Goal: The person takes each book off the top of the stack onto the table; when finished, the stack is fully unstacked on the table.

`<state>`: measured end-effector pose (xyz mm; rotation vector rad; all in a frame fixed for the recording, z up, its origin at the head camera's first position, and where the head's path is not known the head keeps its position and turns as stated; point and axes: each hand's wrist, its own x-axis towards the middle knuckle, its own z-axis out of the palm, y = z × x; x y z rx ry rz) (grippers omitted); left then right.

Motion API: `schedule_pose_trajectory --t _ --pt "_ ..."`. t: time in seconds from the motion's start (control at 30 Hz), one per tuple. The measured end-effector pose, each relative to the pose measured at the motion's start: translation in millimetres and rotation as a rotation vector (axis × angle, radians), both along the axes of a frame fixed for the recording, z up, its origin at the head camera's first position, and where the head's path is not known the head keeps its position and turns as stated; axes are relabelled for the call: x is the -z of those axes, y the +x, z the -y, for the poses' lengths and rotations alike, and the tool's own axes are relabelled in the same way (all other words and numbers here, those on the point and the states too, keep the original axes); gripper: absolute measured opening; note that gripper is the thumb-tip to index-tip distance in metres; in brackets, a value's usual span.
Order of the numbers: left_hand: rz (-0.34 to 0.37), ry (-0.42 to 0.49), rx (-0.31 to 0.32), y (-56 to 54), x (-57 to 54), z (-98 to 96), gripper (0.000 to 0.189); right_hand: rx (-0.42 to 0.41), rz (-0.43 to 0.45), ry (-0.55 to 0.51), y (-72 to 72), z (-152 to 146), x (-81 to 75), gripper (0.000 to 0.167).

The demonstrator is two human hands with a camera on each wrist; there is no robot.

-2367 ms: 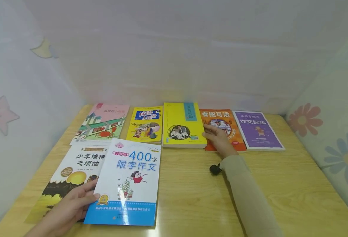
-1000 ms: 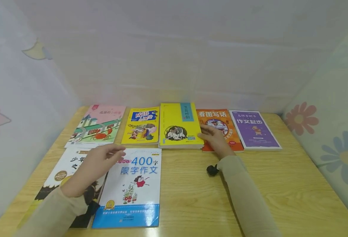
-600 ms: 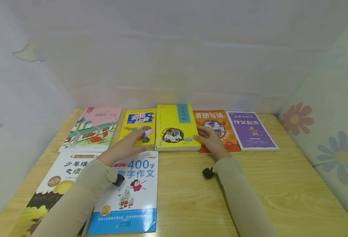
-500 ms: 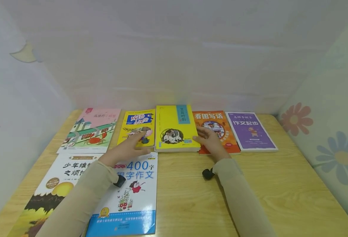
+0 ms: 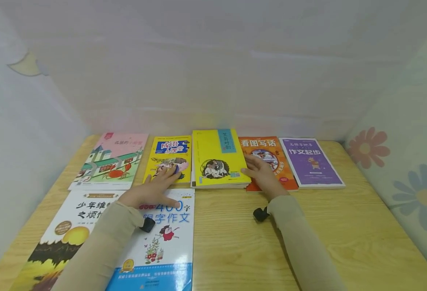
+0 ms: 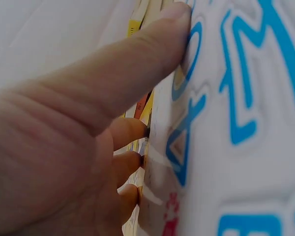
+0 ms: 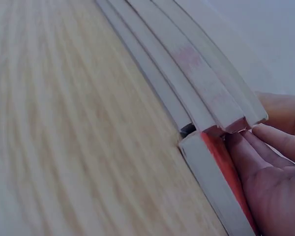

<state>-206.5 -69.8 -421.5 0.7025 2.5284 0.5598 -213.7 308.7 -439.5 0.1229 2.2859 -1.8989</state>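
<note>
My left hand (image 5: 151, 192) spreads over a white-and-blue book marked 400 (image 5: 170, 250), its fingertips at the cover of a small yellow book (image 5: 168, 159) behind it. In the left wrist view, the thumb (image 6: 152, 42) stretches over the 400 lettering while the other fingers reach past the book's edge. A larger yellow book (image 5: 213, 147) tops a thick stack in the centre. My right hand (image 5: 266, 176) lies over the orange book (image 5: 286, 178), with its thumb and fingers touching the stack's right side. The right wrist view shows several page blocks (image 7: 201, 73) in that stack.
A pink book with a crab (image 5: 122, 149) lies at the back left, and a purple book (image 5: 311, 163) at the back right. Another picture-covered book (image 5: 58, 234) is partly under my left sleeve. Fabric walls (image 5: 213, 72) enclose the wooden table (image 5: 242, 242).
My left hand has let go of the 400 book, now flat on the table, and moved forward to the small yellow book, lately spreading its thumb. My right hand has stayed by the stack.
</note>
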Motion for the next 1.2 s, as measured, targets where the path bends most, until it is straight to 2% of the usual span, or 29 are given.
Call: schedule_pose_trajectory --t 0.17,0.27,0.43,0.6,0.73,0.9,1.0,1.07,1.2 --pt "0.005 0.019 0.000 3.3 -1.5 1.3 0.112 0.010 0.012 -0.038 0.6 1 -3.7 0.063" --pt "0.005 0.028 -0.002 4.9 -1.9 2.5 0.111 -0.021 0.035 -0.041 1.4 -1 -8.4 0.065" --pt "0.010 0.046 -0.008 6.2 -1.8 2.4 0.112 -0.026 0.084 0.074 0.9 -10 -20.1 0.060" --pt "0.004 0.038 -0.007 4.8 0.3 2.0 0.113 -0.011 0.156 0.099 0.4 -16 -31.6 0.061" --pt "0.007 0.043 -0.013 6.1 2.3 2.9 0.112 -0.005 0.237 0.127 8.4 -19 -37.3 0.068" --pt "0.020 0.020 -0.018 12.5 6.4 6.4 0.112 0.035 0.320 0.016 24.3 -17 -36.0 0.076" --pt "0.013 0.021 -0.014 12.8 7.7 6.4 0.112 0.025 0.290 0.014 31.5 -17 -37.3 0.072" --pt "0.001 0.033 -0.013 10.5 6.6 4.8 0.112 -0.007 0.248 0.063 36.2 -18 -41.6 0.067" --pt "-0.024 0.030 -0.007 3.6 2.7 1.3 0.112 -0.095 0.140 0.090 49.0 -26 -51.9 0.063"
